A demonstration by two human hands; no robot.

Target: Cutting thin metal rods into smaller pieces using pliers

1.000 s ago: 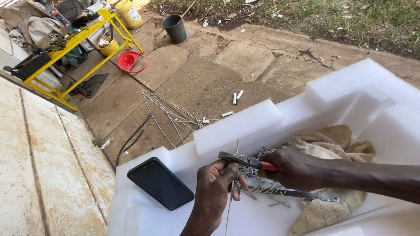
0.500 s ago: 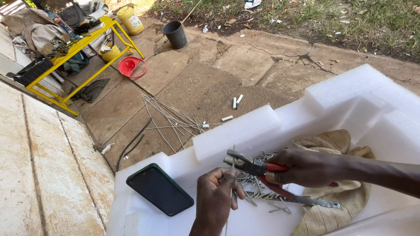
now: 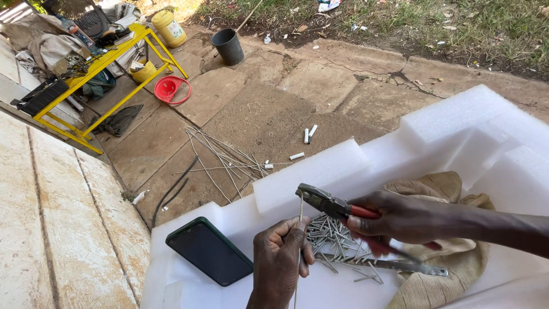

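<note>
My right hand (image 3: 400, 220) grips red-handled pliers (image 3: 329, 203), whose grey jaws point left and meet the top of a thin wire (image 3: 301, 209). My left hand (image 3: 280, 257) pinches that wire upright from below. Under both hands lies a pile of several short cut wire pieces (image 3: 331, 240) on a white foam block (image 3: 320, 171). A flat metal blade (image 3: 406, 266) rests beside the pile, partly under my right hand.
A dark phone (image 3: 209, 250) lies face up on the foam's left part. A tan cloth (image 3: 440, 189) sits under my right arm. On the concrete beyond are long wires (image 3: 220, 154), a yellow metal stand (image 3: 97, 74), a red lid (image 3: 173, 90), a dark bucket (image 3: 227, 46).
The pliers have risen from the wire pile and their jaws now sit at the wire's top end. My left hand lifted the wire upright. The view shifted slightly.
</note>
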